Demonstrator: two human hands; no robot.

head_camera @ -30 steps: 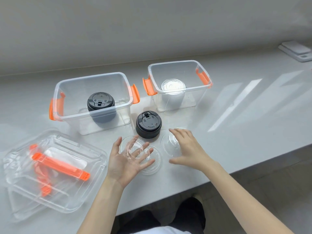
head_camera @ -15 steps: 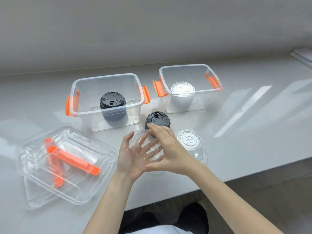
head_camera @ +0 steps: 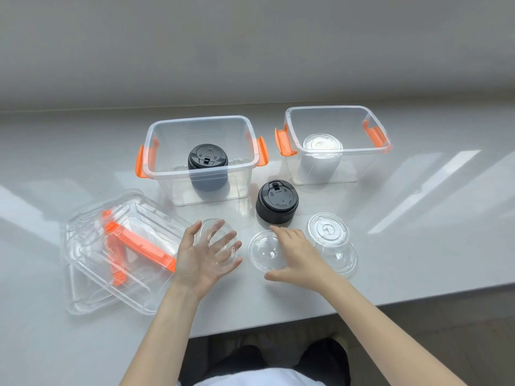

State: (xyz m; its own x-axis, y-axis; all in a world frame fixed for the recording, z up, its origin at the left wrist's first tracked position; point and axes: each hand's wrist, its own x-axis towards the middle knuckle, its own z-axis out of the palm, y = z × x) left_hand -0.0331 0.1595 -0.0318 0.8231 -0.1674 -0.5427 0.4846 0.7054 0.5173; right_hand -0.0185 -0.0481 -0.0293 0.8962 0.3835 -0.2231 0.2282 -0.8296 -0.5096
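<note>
Sorting looks partway done: black lids [head_camera: 207,157] sit in the left bin [head_camera: 199,117] and clear lids [head_camera: 322,143] in the right bin [head_camera: 334,107], while the left hand [head_camera: 206,260] cradles a clear lid [head_camera: 216,239] on spread fingers and the right hand [head_camera: 299,257], grip released, touches a second lid [head_camera: 263,252] on the tabletop [head_camera: 418,218] near a black stack [head_camera: 277,203].

left hand [head_camera: 206,259]: palm up, fingers spread and nearly straight, tips toward 1 o'clock; left forearm [head_camera: 164,327] bare, rising from 6 o'clock. right hand [head_camera: 299,257]: palm down, fingers extended toward 11 o'clock, thumb out toward 9 o'clock; right forearm [head_camera: 387,332] bare, entering from 5 o'clock. hands near, not touching.
</note>
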